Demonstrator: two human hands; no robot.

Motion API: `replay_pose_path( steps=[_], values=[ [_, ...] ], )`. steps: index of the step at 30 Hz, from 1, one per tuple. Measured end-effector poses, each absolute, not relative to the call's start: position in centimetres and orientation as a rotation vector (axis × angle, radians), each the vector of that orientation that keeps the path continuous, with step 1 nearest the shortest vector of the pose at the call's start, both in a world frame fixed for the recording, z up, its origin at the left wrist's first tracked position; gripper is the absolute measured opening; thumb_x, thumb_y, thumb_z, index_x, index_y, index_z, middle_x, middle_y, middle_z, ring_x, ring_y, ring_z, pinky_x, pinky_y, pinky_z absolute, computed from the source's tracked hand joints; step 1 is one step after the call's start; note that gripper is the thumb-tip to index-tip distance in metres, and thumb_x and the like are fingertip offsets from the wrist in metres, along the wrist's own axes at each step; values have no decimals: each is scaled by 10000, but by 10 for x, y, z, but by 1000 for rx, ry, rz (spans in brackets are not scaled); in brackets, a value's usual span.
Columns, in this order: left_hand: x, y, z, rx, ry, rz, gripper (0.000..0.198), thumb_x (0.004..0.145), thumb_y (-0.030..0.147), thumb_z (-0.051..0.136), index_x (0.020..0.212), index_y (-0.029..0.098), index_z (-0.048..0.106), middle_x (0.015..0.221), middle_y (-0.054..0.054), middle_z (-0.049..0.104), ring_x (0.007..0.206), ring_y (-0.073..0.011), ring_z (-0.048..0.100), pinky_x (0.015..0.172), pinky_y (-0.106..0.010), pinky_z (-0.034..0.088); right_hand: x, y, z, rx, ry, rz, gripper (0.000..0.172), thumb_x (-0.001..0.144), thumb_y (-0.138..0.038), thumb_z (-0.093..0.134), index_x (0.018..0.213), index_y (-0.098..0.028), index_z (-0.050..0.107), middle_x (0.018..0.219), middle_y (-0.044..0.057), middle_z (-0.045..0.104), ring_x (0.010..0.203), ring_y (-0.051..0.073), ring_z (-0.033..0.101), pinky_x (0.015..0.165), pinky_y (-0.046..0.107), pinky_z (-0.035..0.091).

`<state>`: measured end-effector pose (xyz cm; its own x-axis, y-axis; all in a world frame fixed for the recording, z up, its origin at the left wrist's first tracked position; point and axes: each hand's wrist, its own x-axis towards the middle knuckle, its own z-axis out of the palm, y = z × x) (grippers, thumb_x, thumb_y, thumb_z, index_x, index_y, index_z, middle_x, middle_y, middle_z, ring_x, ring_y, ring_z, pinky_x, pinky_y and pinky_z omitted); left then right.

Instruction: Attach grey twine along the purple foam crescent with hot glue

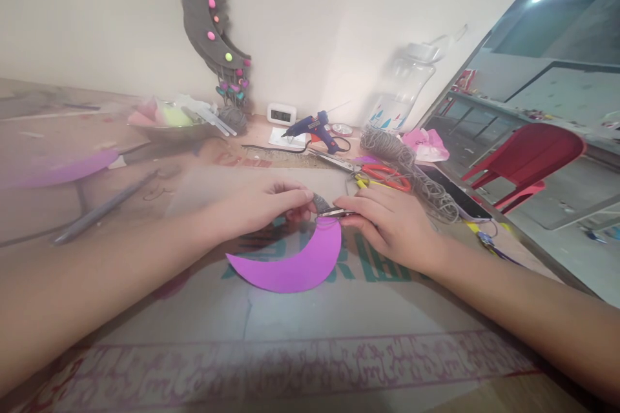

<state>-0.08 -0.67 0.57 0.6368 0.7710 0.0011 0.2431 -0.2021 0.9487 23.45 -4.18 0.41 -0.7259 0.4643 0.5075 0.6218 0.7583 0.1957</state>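
A purple crescent (pixel 290 271) hangs over the table with its upper tip wound in grey yarn (pixel 320 204). My left hand (pixel 285 201) is closed, fingertips pinching that yarn-wrapped tip. In my right hand (pixel 382 216), also closed, is a small metal-tipped tool (pixel 335 211), its jaws against the yarn where the wrapping meets the bare purple. The palm hides the tool's handle, so its exact kind does not show. Just beyond my right hand lie red-handled scissors (pixel 382 174) and a skein of grey yarn (pixel 411 164).
A blue glue gun (pixel 314 129) stands near a small digital clock (pixel 281 114). At the left are a bowl (pixel 165 132) and a grey stick-like pen (pixel 106 206). Yellow-handled pliers (pixel 484 239) and a phone (pixel 453 190) lie right. A decorated grey crescent (pixel 198 19) hangs on the wall.
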Motion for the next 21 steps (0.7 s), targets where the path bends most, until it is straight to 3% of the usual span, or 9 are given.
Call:
replay_pose_path(
  steps=[7,13,21],
  values=[
    [-1,-6,2,1724,872,586,358,866,446,466,696,174,626,706,0,591,643,-130,528,603,-244,403,235,-43,4,-825,-2512,-468,235,944,-289,477,1033,-138,633,767,59,637,699,175,551,621,293,406],
    [-2,-5,2,1789,845,611,372,882,447,448,705,168,618,699,1,577,658,-131,523,623,-247,403,239,-40,0,-892,-2350,-281,213,930,-269,501,1084,-161,601,886,69,682,794,178,617,715,295,465],
    [-1,-5,4,1791,855,602,374,880,466,440,724,172,614,711,-4,575,667,-144,524,636,-257,413,237,-41,3,-879,-2439,-297,233,943,-306,469,1056,-158,609,831,66,669,739,173,592,664,290,440]
  ],
)
